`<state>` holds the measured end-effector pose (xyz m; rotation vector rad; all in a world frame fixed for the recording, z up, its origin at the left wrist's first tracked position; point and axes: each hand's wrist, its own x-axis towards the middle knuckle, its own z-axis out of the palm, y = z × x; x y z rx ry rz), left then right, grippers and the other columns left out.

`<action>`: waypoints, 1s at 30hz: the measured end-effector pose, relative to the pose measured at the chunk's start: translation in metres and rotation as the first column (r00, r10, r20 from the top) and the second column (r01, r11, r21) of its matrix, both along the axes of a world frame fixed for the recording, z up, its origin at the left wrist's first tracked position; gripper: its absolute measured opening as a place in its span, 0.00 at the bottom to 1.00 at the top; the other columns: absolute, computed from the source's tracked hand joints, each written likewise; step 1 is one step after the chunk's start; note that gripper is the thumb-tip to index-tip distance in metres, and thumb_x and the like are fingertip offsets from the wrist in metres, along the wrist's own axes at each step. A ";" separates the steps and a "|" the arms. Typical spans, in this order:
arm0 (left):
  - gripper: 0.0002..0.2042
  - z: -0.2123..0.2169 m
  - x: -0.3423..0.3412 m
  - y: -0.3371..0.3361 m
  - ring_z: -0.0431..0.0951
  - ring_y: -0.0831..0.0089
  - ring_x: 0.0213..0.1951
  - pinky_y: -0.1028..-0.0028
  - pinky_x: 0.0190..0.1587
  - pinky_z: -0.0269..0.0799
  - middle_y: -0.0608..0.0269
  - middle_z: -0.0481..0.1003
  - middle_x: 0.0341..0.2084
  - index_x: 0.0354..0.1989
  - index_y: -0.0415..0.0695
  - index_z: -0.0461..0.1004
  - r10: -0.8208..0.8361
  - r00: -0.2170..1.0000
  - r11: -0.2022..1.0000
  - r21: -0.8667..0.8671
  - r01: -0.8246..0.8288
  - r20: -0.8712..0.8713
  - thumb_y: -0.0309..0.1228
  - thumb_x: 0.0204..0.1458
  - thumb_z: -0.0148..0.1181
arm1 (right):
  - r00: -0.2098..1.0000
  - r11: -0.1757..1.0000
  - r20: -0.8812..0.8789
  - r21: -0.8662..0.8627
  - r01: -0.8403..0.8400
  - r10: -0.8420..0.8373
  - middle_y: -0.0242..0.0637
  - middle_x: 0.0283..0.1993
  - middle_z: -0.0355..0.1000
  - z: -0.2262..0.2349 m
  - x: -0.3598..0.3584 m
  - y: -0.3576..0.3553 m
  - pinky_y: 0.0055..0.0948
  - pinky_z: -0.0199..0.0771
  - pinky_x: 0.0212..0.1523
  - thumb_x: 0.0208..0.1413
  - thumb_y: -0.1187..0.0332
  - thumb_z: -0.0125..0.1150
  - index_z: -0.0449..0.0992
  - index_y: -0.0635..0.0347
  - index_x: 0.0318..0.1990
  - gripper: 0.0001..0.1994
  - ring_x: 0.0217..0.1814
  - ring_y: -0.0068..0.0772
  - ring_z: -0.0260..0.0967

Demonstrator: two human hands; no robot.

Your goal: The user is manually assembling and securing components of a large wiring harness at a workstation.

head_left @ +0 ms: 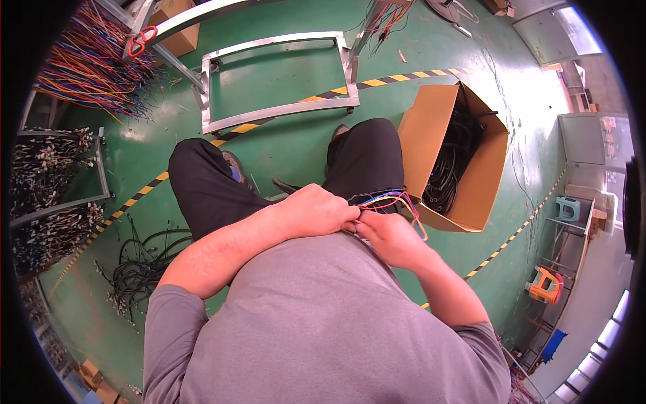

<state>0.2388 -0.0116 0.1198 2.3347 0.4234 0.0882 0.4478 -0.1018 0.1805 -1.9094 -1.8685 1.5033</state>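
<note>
My left hand [316, 210] and my right hand [389, 237] meet over my lap, fingertips touching. Between them they pinch a small bundle of thin coloured wires [393, 200], blue, red, pink and orange, that loops out to the right over my right thigh. Both hands are closed on this bundle. I sit with black trousers and a grey shirt; my knees point away from me. A black cable end [286, 186] lies between my thighs just beyond my left hand.
An open cardboard box [431, 128] of coiled black cables stands by my right knee. A metal frame [276, 81] lies on the green floor ahead. Loose black cables [138, 269] lie at my left. Racks of coloured wires [87, 67] hang at the far left.
</note>
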 end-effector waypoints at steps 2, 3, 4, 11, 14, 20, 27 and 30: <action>0.11 -0.003 -0.001 0.001 0.83 0.55 0.33 0.58 0.31 0.75 0.58 0.80 0.28 0.32 0.45 0.75 -0.013 1.000 1.000 0.006 0.013 0.008 0.39 0.58 0.63 | 0.997 0.995 -0.081 0.100 0.010 -0.002 0.54 0.37 0.77 -0.016 -0.006 0.002 0.48 0.74 0.44 0.70 0.61 0.55 0.76 0.66 0.40 0.15 0.42 0.58 0.75; 0.09 -0.006 -0.002 0.001 0.82 0.55 0.32 0.57 0.31 0.75 0.59 0.79 0.27 0.31 0.45 0.75 0.026 0.999 1.000 0.012 -0.026 0.048 0.37 0.57 0.64 | 0.972 0.998 -0.234 0.051 0.037 -0.024 0.50 0.34 0.76 -0.024 0.002 0.005 0.43 0.74 0.42 0.69 0.63 0.58 0.76 0.65 0.41 0.12 0.38 0.49 0.75; 0.08 -0.009 -0.005 0.001 0.82 0.55 0.32 0.57 0.30 0.75 0.59 0.79 0.26 0.30 0.46 0.75 0.064 0.994 0.998 0.011 -0.066 0.084 0.36 0.56 0.64 | 0.975 1.000 -0.222 0.010 -0.028 0.030 0.42 0.32 0.74 -0.022 0.009 0.008 0.38 0.71 0.39 0.68 0.64 0.60 0.77 0.65 0.41 0.10 0.36 0.38 0.71; 0.11 -0.014 -0.013 -0.003 0.80 0.54 0.29 0.57 0.28 0.71 0.60 0.77 0.24 0.29 0.45 0.74 0.283 0.952 0.959 -0.011 -0.284 0.116 0.37 0.59 0.66 | 0.972 0.947 -0.201 -0.315 0.054 -0.122 0.20 0.30 0.64 -0.005 0.078 0.013 0.23 0.61 0.35 0.60 0.73 0.62 0.76 0.61 0.36 0.03 0.34 0.15 0.60; 0.12 -0.017 -0.015 -0.004 0.79 0.54 0.28 0.58 0.27 0.70 0.60 0.75 0.22 0.28 0.45 0.73 0.275 0.952 0.961 -0.007 -0.276 0.136 0.36 0.59 0.66 | 0.943 0.912 -0.237 -0.389 0.128 -0.233 0.20 0.32 0.66 0.007 0.100 0.005 0.20 0.61 0.37 0.62 0.71 0.62 0.78 0.61 0.38 0.04 0.35 0.13 0.59; 0.13 -0.014 -0.009 -0.004 0.80 0.57 0.28 0.58 0.27 0.70 0.61 0.75 0.21 0.27 0.45 0.73 0.195 0.978 0.978 0.058 -0.200 0.075 0.38 0.59 0.65 | 0.973 0.952 -0.049 -0.198 -0.232 0.227 0.33 0.36 0.76 0.015 0.100 0.007 0.32 0.73 0.41 0.59 0.63 0.70 0.77 0.63 0.50 0.17 0.39 0.28 0.72; 0.13 -0.008 -0.008 -0.003 0.81 0.58 0.27 0.59 0.26 0.71 0.62 0.75 0.21 0.27 0.47 0.74 0.173 0.984 0.978 0.110 -0.176 0.040 0.40 0.60 0.65 | 0.988 0.996 -0.151 0.085 -0.014 0.026 0.41 0.38 0.77 -0.018 0.012 0.005 0.34 0.73 0.45 0.67 0.65 0.59 0.77 0.61 0.48 0.10 0.41 0.33 0.73; 0.13 -0.009 -0.014 -0.005 0.81 0.58 0.27 0.59 0.26 0.71 0.62 0.75 0.20 0.28 0.47 0.74 0.178 0.983 0.978 0.101 -0.181 0.039 0.40 0.60 0.64 | 0.983 0.997 -0.180 -0.078 0.018 -0.032 0.37 0.34 0.73 -0.005 0.032 0.004 0.33 0.71 0.42 0.71 0.65 0.53 0.79 0.61 0.41 0.11 0.38 0.31 0.70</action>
